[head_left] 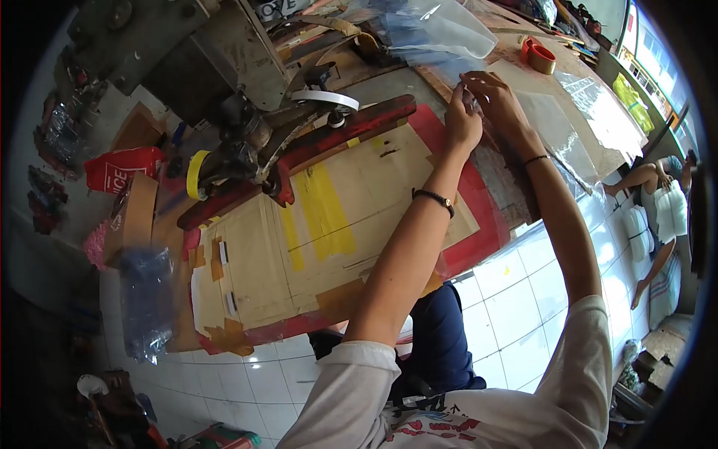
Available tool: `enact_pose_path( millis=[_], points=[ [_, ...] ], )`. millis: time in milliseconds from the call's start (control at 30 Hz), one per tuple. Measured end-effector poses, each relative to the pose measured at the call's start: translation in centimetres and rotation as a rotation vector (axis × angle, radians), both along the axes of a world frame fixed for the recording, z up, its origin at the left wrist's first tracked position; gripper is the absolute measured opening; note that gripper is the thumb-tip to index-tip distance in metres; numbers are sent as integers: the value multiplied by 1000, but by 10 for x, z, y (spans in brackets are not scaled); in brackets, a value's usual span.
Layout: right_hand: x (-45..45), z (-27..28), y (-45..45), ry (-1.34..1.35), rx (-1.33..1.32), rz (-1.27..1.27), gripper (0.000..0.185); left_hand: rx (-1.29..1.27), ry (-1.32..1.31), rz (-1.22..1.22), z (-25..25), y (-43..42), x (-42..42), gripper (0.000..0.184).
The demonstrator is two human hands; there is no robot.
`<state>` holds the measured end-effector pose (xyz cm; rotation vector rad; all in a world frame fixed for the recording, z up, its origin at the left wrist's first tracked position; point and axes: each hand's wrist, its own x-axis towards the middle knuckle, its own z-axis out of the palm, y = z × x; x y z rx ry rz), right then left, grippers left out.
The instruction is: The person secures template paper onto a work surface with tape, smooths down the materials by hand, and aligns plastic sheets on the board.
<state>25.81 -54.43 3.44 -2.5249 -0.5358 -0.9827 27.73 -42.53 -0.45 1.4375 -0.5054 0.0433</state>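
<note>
Shows left hand [464, 126] and right hand [496, 99] close together near the board's [396, 176] edge, apparently to steady a small piece [469, 99] between them; cannot tell either as clamped

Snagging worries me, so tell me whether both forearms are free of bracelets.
No: a dark bracelet crosses the left forearm and a thin dark band crosses the right forearm.
</note>
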Motion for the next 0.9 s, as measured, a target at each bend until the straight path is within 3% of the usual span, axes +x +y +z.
enact_pose_path(
  millis=[67,233,533,900],
  points=[
    [1,2,1,-1,28,-4,33,75,-18,60,0,0,1,47],
    [-2,4,5,16,146,-24,27,-11,-15,23,-4,-3,6,50],
    [4,0,1,0,151,-29,24,10,-79,89,-20,-13,16,59],
    [7,-3,-4,26,171,-36,23,-25,-50,56,-21,-16,19,58]
  ],
)
